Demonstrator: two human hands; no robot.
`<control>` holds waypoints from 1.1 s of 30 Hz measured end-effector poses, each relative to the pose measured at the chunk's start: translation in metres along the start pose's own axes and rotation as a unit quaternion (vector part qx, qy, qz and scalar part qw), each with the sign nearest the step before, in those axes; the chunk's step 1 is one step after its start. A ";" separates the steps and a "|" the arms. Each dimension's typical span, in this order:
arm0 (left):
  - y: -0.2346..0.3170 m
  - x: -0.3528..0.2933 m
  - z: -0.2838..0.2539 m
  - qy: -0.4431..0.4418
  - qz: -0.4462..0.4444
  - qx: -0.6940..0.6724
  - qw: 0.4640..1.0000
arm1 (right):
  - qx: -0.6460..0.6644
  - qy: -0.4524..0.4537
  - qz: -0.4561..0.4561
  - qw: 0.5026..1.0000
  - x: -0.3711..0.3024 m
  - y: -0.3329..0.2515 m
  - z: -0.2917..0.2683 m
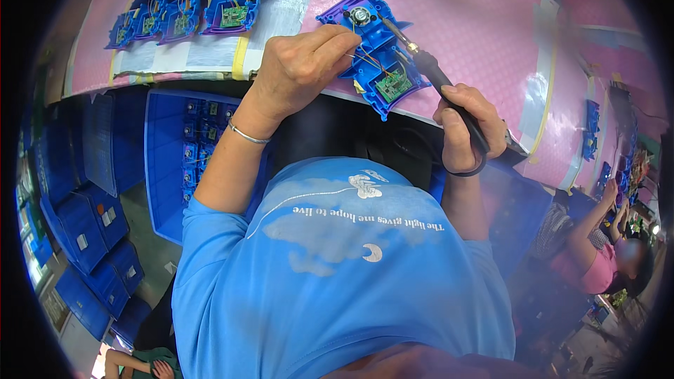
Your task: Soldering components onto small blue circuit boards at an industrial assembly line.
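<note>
Pink-covered table (484, 42): one blue housing (372, 52) under a soldering iron (449, 81)

The open blue housing reaches the table's near edge, its long axis running away from the person and leaning left at the far end. Its round speaker (359, 16) sits at that far end, its green circuit board (393, 86) at the near end, thin wires (382, 69) between. Over the housing's left side, the left hand (302, 63) has thumb and fingertips drawn close together by the wires; I cannot tell whether they grip one. From the housing's right, the right hand (470, 126) wraps its fingers around the soldering iron's handle, the tip slanting in beside the speaker; contact is unclear. Right of the housing, broad pink surface stretches to a strip of tape (540, 70). Well left of it, four similar housings (181, 26) form a row, partly cut off. Below-left, one blue crate (160, 168) holds more, uncountable from here. Far right of it is a co-worker (597, 267) in pink.
</note>
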State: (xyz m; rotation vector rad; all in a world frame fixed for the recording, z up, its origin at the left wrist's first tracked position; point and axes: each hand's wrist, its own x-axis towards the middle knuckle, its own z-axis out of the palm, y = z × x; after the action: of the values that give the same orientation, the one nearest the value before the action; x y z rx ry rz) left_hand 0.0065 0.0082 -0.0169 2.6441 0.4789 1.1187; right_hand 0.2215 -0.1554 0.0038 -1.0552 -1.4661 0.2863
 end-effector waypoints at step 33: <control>0.035 -0.002 -0.011 -0.073 -0.064 -0.034 0.995 | -0.110 0.061 -0.074 0.989 -0.021 -0.029 -0.010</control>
State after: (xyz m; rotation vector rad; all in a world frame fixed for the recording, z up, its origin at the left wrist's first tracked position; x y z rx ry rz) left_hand 0.0041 -0.0235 0.0012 2.5731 0.5613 0.8811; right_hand 0.2142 -0.1912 0.0128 -1.1115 -1.4796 -0.0477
